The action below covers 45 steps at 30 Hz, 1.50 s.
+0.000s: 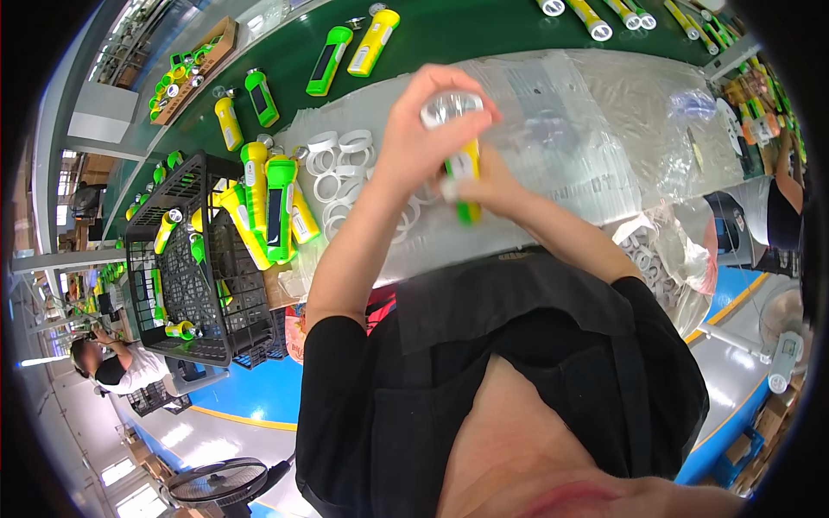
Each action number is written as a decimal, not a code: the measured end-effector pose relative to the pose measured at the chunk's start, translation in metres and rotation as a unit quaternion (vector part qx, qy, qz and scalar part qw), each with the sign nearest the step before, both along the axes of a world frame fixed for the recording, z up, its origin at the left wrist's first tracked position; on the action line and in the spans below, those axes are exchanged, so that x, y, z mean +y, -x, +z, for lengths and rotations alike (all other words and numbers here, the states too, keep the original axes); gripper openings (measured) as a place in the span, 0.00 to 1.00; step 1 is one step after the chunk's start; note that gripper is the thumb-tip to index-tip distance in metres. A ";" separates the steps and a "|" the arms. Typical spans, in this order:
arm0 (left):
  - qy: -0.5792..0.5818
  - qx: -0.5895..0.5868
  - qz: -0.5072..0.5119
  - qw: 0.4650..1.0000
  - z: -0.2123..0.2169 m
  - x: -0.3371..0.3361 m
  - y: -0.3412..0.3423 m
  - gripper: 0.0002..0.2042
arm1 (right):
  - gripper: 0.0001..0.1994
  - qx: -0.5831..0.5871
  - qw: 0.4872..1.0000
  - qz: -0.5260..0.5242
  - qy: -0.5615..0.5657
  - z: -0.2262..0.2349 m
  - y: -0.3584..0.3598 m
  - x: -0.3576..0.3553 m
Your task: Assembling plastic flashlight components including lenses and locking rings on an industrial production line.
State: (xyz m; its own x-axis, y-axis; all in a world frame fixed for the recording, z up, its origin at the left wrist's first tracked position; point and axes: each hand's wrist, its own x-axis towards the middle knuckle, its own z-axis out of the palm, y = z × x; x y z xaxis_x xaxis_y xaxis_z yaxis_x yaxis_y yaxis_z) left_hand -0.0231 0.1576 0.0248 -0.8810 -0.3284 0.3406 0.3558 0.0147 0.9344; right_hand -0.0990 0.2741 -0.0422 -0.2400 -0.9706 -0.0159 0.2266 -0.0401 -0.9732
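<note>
A yellow and green flashlight [467,162] is held upright over the plastic-covered table, its clear, shiny head at the top. My left hand [420,129] curls around that head, thumb and fingers closed on it. Lower down, my right hand [494,183] grips the body; its fingers are partly blurred. Beside my left forearm lie several loose white rings [329,186] on the plastic sheet [553,112]. Close to them, a green flashlight [280,207] with a dark panel and a yellow flashlight [254,177] lean in a pile at the crate's edge.
At the left stands a black plastic crate [226,285] with several flashlights in it. More flashlights [374,43] lie along the green conveyor belt [298,47] beyond the sheet. A bag of white rings [643,259] sits at the right. Other people work at both sides; a fan [220,479] stands lower left.
</note>
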 end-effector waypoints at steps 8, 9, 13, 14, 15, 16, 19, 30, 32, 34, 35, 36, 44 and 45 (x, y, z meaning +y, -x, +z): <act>0.096 0.122 0.050 0.987 0.012 -0.010 0.018 0.28 | 0.20 0.191 0.965 0.162 0.071 0.042 0.088 -0.030; 0.327 0.170 0.136 0.920 0.006 -0.030 0.035 0.30 | 0.23 0.365 0.912 0.076 0.169 0.031 0.116 -0.052; 0.454 0.086 0.202 0.864 -0.025 -0.092 0.076 0.36 | 0.24 0.704 0.657 -0.133 0.233 0.020 0.210 -0.131; 0.467 0.037 0.261 0.844 -0.037 -0.113 0.083 0.37 | 0.23 0.746 0.614 -0.159 0.202 0.013 0.236 -0.146; 0.510 -0.030 0.320 0.798 -0.054 -0.142 0.088 0.38 | 0.22 0.755 0.602 -0.176 0.189 0.007 0.262 -0.157; 0.542 -0.105 0.328 0.767 -0.063 -0.162 0.095 0.39 | 0.24 0.760 0.605 -0.194 0.137 -0.011 0.298 -0.161; 0.589 -0.258 0.337 0.687 -0.089 -0.207 0.095 0.40 | 0.28 0.790 0.595 -0.130 -0.077 -0.030 0.334 -0.156; 0.289 -0.153 0.139 0.935 -0.053 -0.080 0.061 0.39 | 0.31 0.036 0.980 -0.197 -0.007 0.028 0.138 -0.088; 0.252 -0.161 0.112 0.948 -0.047 -0.051 0.047 0.40 | 0.24 -0.088 0.980 -0.175 0.044 0.026 0.112 -0.061; 0.128 -0.202 0.110 0.965 -0.045 -0.034 0.038 0.40 | 0.19 -0.127 0.974 -0.159 0.100 0.021 0.094 -0.031; 0.085 -0.230 0.105 0.964 -0.039 -0.033 0.035 0.40 | 0.20 -0.128 0.975 -0.147 0.105 0.021 0.083 -0.016; 0.044 -0.212 0.066 0.974 -0.043 -0.033 0.033 0.40 | 0.21 -0.129 0.977 -0.131 0.111 0.025 0.069 -0.002; -0.250 -0.142 -0.072 0.955 -0.033 0.022 0.046 0.39 | 0.33 -0.086 0.995 0.012 0.042 0.026 0.016 0.053; -0.227 -0.120 -0.065 0.964 -0.034 0.019 0.041 0.35 | 0.33 -0.089 0.995 0.007 0.039 0.025 0.012 0.058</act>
